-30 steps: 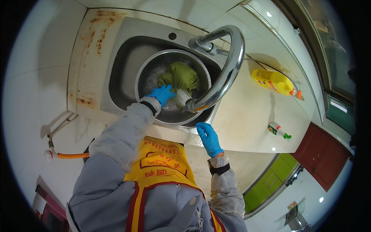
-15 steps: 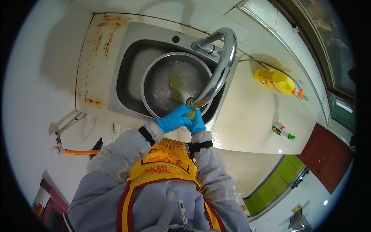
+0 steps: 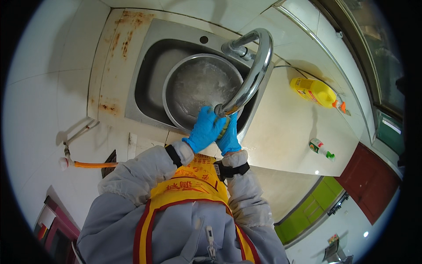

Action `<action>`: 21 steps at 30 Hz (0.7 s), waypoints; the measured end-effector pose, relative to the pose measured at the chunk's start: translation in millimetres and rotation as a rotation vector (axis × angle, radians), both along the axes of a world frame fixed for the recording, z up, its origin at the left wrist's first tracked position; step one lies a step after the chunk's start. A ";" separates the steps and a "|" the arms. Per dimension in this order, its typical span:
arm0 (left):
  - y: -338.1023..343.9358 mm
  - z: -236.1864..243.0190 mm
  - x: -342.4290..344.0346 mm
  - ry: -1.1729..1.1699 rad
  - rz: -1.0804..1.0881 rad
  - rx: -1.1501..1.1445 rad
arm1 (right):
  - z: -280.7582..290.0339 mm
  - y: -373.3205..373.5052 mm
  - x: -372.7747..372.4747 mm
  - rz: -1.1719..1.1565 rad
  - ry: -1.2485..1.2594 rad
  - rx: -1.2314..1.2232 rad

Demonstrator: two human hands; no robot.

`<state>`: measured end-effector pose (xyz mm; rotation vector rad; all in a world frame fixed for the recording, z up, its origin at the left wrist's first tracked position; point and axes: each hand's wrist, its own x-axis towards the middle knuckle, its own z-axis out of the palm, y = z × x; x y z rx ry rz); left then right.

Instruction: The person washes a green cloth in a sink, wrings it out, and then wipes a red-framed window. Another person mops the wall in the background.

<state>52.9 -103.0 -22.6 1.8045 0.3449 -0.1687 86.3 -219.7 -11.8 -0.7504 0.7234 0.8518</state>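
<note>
Hands: two, both in blue gloves, held together at the near rim of the basin, just below the tap mouth.
Left hand (image 3: 203, 131): fingers bent and closed on the green cloth, its far side hidden.
Right hand (image 3: 230, 140): fingers pressed in from the other side, gripping the same cloth; how far they wrap round it cannot be told.
Green cloth (image 3: 224, 128): one, bunched between the two hands, only a small part showing.
Basin (image 3: 166, 100): one, round, metal, standing in the sink toward its right side, with rippled, pale water inside.
Sink (image 3: 149, 83): one metal bowl, set into the table, with one round hole in its back ledge.
Tap (image 3: 260, 66): one, chromed, its thick spout arching over the basin's right rim and ending right above the hands.
Table (image 3: 281, 132): one, cream, carrying two bottles to the right of the sink; brown rust stains (image 3: 125, 42) mark its left end.
Bottles: two, well apart; one large yellow bottle (image 3: 313, 91) with an orange top, lying near the wall as seen here, and one small white-and-green bottle (image 3: 319, 147) nearer the front edge.
Wristbands: two, black, one on the left sleeve (image 3: 145, 171), one on the right sleeve (image 3: 248, 191).
Apron (image 3: 190, 187): one, yellow with dark red trim.
</note>
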 end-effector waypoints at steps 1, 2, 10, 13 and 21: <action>-2.1 11.2 -5.3 -0.162 -0.070 0.161 | -4.4 -0.2 3.0 -0.089 -0.123 0.150; 1.4 18.6 -7.9 -0.200 -0.135 0.234 | -3.6 -6.0 -2.1 -0.006 -0.305 -0.027; 4.5 32.4 5.1 -0.169 -0.435 0.385 | -5.9 -7.6 -21.5 -0.122 -0.173 -0.136; -3.7 25.0 -2.3 -0.175 -0.178 0.235 | -1.9 -3.8 -18.8 -0.129 -0.101 -0.309; 28.4 -35.1 2.3 0.210 -0.135 -0.108 | -27.0 0.3 -15.0 0.316 -0.597 -0.616</action>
